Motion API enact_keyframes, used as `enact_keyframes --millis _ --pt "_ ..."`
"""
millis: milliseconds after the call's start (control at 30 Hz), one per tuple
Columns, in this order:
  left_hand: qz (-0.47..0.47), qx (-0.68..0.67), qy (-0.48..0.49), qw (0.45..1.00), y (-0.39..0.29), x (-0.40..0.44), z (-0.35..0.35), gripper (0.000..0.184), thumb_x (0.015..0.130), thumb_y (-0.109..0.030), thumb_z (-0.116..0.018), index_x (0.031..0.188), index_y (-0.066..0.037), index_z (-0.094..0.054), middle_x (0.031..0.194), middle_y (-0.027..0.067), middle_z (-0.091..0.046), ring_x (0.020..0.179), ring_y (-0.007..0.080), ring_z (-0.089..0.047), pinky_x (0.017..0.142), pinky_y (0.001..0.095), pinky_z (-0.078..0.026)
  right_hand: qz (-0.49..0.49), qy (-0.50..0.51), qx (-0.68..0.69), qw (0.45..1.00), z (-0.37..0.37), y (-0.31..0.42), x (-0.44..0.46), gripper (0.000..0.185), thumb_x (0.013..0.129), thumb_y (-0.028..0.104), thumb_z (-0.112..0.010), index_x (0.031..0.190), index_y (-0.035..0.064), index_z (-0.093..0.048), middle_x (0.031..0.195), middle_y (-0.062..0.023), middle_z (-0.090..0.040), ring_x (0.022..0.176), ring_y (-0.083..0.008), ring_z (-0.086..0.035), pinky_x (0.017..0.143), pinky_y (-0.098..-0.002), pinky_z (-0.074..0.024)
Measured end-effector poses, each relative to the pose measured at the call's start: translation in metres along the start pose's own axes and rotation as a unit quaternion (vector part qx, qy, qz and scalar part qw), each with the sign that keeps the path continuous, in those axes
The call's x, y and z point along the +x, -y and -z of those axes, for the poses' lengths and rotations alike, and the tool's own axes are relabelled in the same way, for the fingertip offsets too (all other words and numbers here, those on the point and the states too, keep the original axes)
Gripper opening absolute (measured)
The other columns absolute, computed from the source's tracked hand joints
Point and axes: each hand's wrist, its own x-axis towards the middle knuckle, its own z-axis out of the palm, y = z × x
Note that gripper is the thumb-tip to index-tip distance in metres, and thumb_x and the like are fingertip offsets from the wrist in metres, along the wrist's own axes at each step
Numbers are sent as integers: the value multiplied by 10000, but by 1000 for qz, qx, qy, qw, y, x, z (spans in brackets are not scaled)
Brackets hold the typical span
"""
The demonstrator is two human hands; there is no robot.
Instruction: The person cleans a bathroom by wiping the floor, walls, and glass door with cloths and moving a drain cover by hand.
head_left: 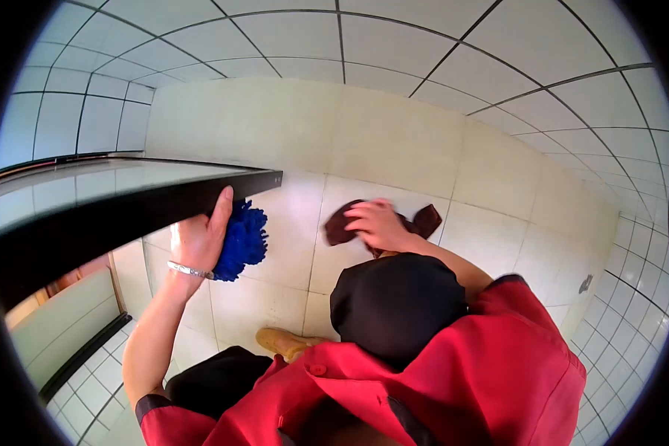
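Note:
My left hand (201,236), with a pale bracelet at the wrist, is at the edge of a dark-framed panel (201,195). Its thumb lies against the frame, while the other fingers are mostly hidden. A fluffy blue chenille cloth (244,241) bunches out from that hand, just below the panel's corner. My right hand (379,224) presses down on a crumpled dark brown cloth (340,224) on the floor. Its fingers curl over the cloth, one end of which sticks out to the right.
Pale floor tiles (394,152) run up to white tiled walls (394,41). My bent knee (398,305) in black and a tan shoe (284,342) are close below my hands. At lower left stands a light panel (70,320) with a dark lower edge.

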Motion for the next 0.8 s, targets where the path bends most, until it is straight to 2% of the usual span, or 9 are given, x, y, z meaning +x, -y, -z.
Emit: enact_keyframes --millis 67,133,200,267,333,533,633,733,800 --pt "-19 -27 7 999 2 15 -1 357 845 -293 -568 930 52 -591 825 141 -637 753 183 -577 709 302 -444 -147 -115 -79 979 32 -17 -45 188 666 111 -594 839 173 -631 1046 -35 -566 1046 -234 -479 896 -441 -318" --pt "9 4 9 1000 -7 31 -3 374 843 -310 -568 862 63 -584 721 132 -600 669 157 -530 658 288 -440 -259 -251 -40 932 83 -57 -82 160 681 99 -583 835 102 -625 994 -65 -583 983 -272 -505 864 -408 -372" --pt "40 61 18 997 -13 46 -4 463 844 -403 -505 701 27 -601 600 228 -541 595 368 -561 531 397 -432 -343 -332 -149 866 117 -111 -101 255 712 119 -588 965 93 -597 1002 -91 -581 987 -282 -500 867 -392 -378" --pt "61 50 33 996 -20 49 -3 424 843 -378 -518 737 23 -605 644 221 -566 628 360 -570 555 384 -439 -347 -330 -227 848 123 -138 -64 463 696 132 -599 1150 126 -506 1155 -119 -507 1091 -307 -432 910 -432 -337" --pt "-20 -21 -29 999 -11 38 -8 366 845 -336 -531 780 16 -609 688 195 -594 644 328 -579 584 363 -444 -276 -293 -277 873 107 -131 5 499 676 108 -584 1164 133 -489 1180 -125 -486 1102 -312 -425 924 -452 -327" --pt "18 -49 10 999 0 19 -3 320 850 -259 -567 866 60 -587 727 113 -609 650 169 -523 626 298 -435 -111 -222 -239 939 31 -92 197 454 718 163 -568 1165 189 -491 1187 -82 -474 1070 -292 -436 854 -461 -345" --pt "2 -2 -5 1000 6 17 -4 361 826 -352 -559 781 2 -616 688 198 -587 628 360 -547 580 374 -441 -41 -109 -184 976 14 -68 191 346 738 149 -537 1083 172 -544 1156 -67 -498 1039 -278 -452 828 -455 -352" --pt "-26 -55 -24 998 10 18 -7 361 819 -360 -566 785 -4 -621 693 202 -587 642 375 -540 587 382 -441 49 -30 -127 990 -34 -21 118 295 708 113 -525 985 197 -580 1078 -49 -533 1022 -255 -468 834 -429 -345" --pt "-32 -39 -33 998 16 14 1 382 802 -361 -590 708 9 -594 598 173 -550 540 291 -532 534 348 -427 106 22 -95 990 -50 9 71 271 696 121 -552 955 194 -584 1052 -36 -538 1020 -244 -473 846 -414 -347"
